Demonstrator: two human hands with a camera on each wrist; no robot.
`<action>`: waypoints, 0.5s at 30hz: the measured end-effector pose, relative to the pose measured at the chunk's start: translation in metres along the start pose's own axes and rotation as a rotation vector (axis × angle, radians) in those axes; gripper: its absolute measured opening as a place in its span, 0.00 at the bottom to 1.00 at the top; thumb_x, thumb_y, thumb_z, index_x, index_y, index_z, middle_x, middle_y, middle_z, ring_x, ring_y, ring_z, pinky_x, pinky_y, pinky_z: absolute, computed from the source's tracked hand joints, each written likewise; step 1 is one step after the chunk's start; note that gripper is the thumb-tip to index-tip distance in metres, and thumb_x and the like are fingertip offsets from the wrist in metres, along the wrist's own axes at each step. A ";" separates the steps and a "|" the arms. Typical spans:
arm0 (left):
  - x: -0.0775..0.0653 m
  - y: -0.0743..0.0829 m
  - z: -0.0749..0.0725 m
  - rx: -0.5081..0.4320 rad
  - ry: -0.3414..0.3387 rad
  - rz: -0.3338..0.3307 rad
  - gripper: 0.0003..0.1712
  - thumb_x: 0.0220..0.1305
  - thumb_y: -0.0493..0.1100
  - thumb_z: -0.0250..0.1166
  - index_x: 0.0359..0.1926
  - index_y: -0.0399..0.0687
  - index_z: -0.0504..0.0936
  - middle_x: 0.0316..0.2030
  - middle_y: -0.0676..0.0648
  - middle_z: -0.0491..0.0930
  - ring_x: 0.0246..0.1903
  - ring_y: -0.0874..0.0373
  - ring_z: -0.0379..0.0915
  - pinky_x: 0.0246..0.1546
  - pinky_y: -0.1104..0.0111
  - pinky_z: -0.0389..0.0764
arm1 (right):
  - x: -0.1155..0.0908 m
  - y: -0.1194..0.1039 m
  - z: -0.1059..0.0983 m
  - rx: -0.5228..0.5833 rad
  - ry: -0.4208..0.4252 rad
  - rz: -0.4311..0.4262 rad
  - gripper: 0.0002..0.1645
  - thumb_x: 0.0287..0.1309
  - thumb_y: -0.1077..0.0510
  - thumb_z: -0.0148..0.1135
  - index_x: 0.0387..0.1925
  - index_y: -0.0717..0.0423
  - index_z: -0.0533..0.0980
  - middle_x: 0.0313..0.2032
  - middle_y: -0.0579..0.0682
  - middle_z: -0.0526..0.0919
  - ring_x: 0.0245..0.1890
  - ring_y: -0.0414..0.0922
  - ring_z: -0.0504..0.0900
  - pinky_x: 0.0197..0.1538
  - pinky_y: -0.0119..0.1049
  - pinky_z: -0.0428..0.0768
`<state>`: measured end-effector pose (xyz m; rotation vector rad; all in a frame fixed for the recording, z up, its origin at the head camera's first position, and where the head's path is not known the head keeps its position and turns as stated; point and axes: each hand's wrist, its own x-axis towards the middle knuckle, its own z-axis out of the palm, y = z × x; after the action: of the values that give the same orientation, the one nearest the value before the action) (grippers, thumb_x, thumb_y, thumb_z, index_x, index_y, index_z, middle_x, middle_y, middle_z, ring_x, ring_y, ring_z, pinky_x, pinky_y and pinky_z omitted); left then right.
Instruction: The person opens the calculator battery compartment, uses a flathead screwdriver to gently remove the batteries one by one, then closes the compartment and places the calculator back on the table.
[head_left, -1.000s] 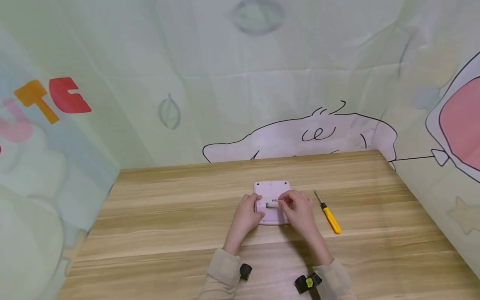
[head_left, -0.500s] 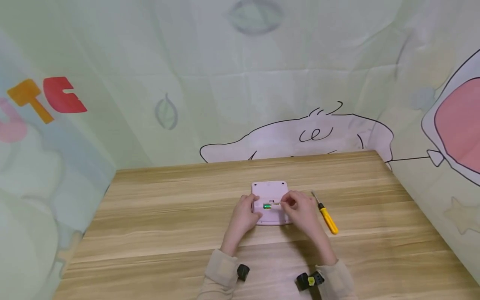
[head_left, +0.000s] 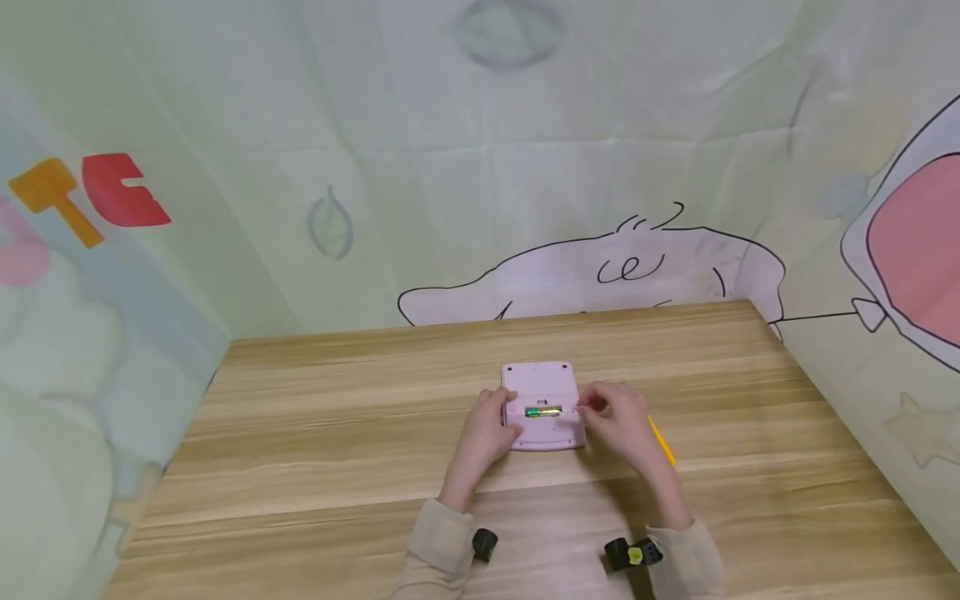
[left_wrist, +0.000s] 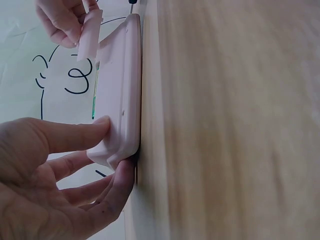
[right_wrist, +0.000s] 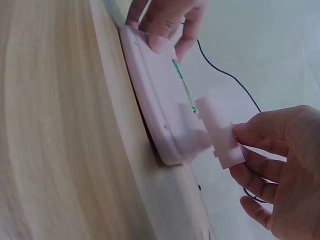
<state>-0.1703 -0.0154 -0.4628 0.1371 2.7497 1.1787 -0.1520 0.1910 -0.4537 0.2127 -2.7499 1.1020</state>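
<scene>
A pale pink calculator (head_left: 537,381) lies back side up on the table. In its uncovered battery slot sits a green and gold battery (head_left: 543,412). My left hand (head_left: 489,423) grips the calculator's left edge, thumb on the back face and fingers at the side, as the left wrist view shows. My right hand (head_left: 618,421) pinches the small pink battery cover (right_wrist: 220,132) between thumb and fingers, raised off the calculator near its right edge. Small tabs show along the cover's side.
Partly hidden behind my right hand lies a screwdriver with a yellow handle (head_left: 662,440). The wood-grain table (head_left: 337,417) ends at a printed cloth backdrop (head_left: 450,208) at the back. Dark wrist cameras sit at both sleeves.
My right hand has moved right with the battery cover, off the slot, so the whole battery now shows. It now overlaps the screwdriver. The left hand keeps its grip.
</scene>
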 end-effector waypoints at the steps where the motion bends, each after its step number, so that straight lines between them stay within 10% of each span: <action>1: 0.000 0.000 0.000 0.000 0.001 0.002 0.28 0.52 0.34 0.69 0.56 0.40 0.76 0.47 0.40 0.75 0.43 0.50 0.72 0.52 0.54 0.76 | 0.000 0.001 -0.001 0.000 -0.001 -0.004 0.03 0.51 0.64 0.66 0.28 0.53 0.79 0.28 0.46 0.82 0.34 0.44 0.77 0.45 0.39 0.72; 15: 0.000 0.001 0.001 -0.006 0.004 -0.004 0.28 0.52 0.34 0.69 0.56 0.40 0.76 0.46 0.40 0.75 0.39 0.53 0.70 0.48 0.56 0.76 | -0.004 0.011 -0.024 -0.047 -0.135 0.100 0.03 0.54 0.62 0.65 0.31 0.55 0.79 0.29 0.48 0.81 0.32 0.42 0.75 0.36 0.34 0.72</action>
<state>-0.1697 -0.0144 -0.4624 0.1291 2.7480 1.1874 -0.1477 0.2161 -0.4451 0.1503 -2.9316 1.0828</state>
